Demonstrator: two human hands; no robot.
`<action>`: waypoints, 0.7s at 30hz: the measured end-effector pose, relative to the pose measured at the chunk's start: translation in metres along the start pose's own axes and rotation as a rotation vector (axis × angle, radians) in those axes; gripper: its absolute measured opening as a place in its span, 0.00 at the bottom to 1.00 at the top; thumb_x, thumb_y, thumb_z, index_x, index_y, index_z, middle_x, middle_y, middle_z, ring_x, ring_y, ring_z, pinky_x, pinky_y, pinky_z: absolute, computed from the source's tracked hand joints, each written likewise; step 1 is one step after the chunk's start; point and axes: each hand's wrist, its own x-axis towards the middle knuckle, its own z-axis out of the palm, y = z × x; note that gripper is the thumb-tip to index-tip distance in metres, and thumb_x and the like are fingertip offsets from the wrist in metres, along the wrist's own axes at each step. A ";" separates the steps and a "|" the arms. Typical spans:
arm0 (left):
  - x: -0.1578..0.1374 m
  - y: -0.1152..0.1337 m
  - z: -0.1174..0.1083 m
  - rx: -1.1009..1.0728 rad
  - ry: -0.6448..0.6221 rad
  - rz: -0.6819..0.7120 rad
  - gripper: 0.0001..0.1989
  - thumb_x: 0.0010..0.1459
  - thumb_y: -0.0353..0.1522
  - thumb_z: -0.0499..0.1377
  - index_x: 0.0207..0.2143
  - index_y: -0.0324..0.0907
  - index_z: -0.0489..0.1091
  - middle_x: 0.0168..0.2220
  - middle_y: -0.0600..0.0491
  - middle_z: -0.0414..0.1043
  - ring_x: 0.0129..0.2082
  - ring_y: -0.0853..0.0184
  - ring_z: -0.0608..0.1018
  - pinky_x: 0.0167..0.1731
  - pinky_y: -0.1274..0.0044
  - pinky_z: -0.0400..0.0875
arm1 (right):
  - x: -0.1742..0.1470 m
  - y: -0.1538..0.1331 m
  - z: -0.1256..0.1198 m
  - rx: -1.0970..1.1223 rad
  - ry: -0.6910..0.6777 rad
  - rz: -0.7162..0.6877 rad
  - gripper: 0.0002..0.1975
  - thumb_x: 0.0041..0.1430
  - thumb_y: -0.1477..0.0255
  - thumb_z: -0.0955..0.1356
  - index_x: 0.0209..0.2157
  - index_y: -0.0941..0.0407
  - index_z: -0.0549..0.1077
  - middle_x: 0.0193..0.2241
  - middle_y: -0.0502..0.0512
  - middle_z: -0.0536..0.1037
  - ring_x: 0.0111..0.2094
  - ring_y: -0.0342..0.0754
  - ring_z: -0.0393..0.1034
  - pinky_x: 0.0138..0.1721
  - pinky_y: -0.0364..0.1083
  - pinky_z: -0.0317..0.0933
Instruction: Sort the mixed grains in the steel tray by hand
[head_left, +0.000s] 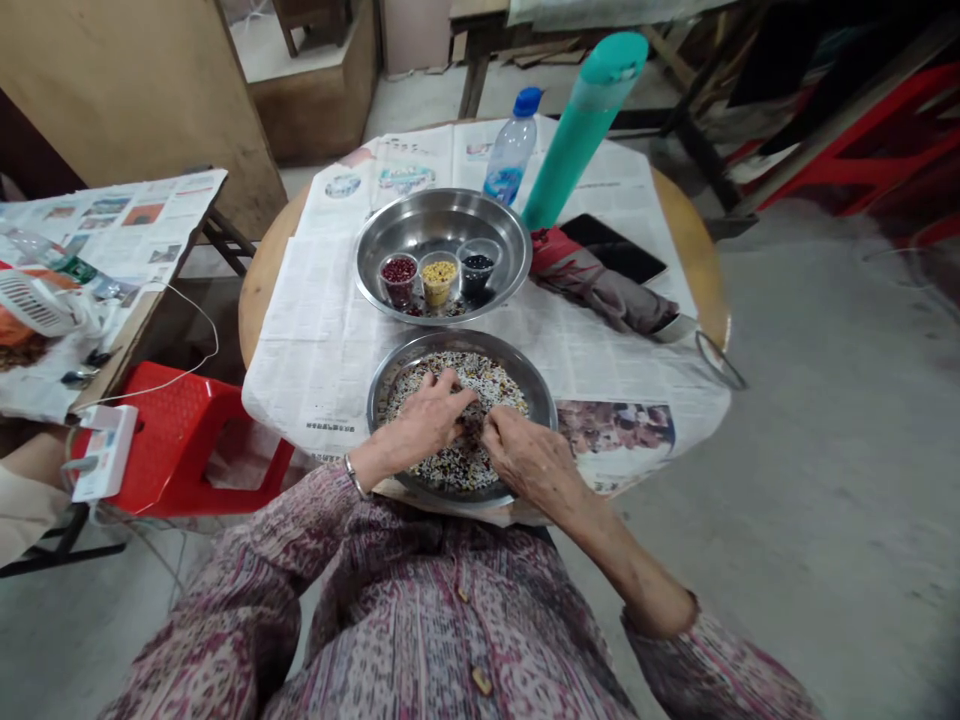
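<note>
A steel basin at the table's near edge holds a mix of white grains and beans. Over its left side is my left hand, fingers spread and touching the mix. My right hand is at the basin's right side with its fingers curled in a pinch; what lies between them is hidden. Just beyond stands a second steel basin with three clear plastic cups inside. One cup has dark red beans, one yellow beans, one black beans.
Newspaper covers the round table. Behind the basins stand a water bottle and a tall teal container. A folded umbrella and a black phone lie to the right. A red stool bearing a power strip is at left.
</note>
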 end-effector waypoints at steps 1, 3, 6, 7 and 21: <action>0.004 0.001 0.004 -0.030 -0.010 0.020 0.12 0.60 0.25 0.58 0.47 0.41 0.70 0.50 0.45 0.68 0.46 0.57 0.73 0.43 0.67 0.73 | 0.000 0.001 -0.001 0.009 0.012 -0.003 0.10 0.65 0.74 0.58 0.30 0.53 0.65 0.28 0.54 0.75 0.29 0.48 0.69 0.30 0.45 0.54; 0.012 0.000 0.010 -0.108 0.000 0.034 0.12 0.61 0.21 0.52 0.41 0.40 0.72 0.43 0.47 0.72 0.41 0.61 0.75 0.44 0.69 0.73 | -0.001 0.003 -0.003 0.032 0.027 0.000 0.10 0.66 0.74 0.59 0.30 0.53 0.66 0.28 0.55 0.75 0.29 0.49 0.69 0.31 0.46 0.55; 0.015 -0.007 0.015 -0.219 0.042 0.021 0.12 0.61 0.21 0.52 0.41 0.39 0.74 0.39 0.49 0.76 0.41 0.62 0.77 0.49 0.68 0.72 | -0.003 0.008 -0.008 0.100 0.030 0.012 0.11 0.67 0.72 0.60 0.30 0.53 0.67 0.29 0.55 0.76 0.30 0.49 0.70 0.31 0.46 0.57; 0.012 -0.009 0.014 -0.247 0.046 0.017 0.11 0.61 0.22 0.54 0.41 0.39 0.74 0.39 0.49 0.76 0.41 0.62 0.77 0.49 0.68 0.72 | -0.004 0.009 -0.009 0.134 0.037 0.012 0.11 0.67 0.71 0.60 0.30 0.54 0.68 0.29 0.55 0.76 0.30 0.49 0.70 0.32 0.46 0.58; -0.006 0.016 0.014 0.104 -0.073 0.534 0.15 0.65 0.26 0.55 0.52 0.43 0.71 0.58 0.47 0.68 0.56 0.57 0.69 0.55 0.66 0.66 | -0.014 0.003 0.002 0.402 0.574 0.069 0.11 0.67 0.74 0.62 0.45 0.53 0.75 0.39 0.57 0.80 0.42 0.50 0.76 0.47 0.51 0.70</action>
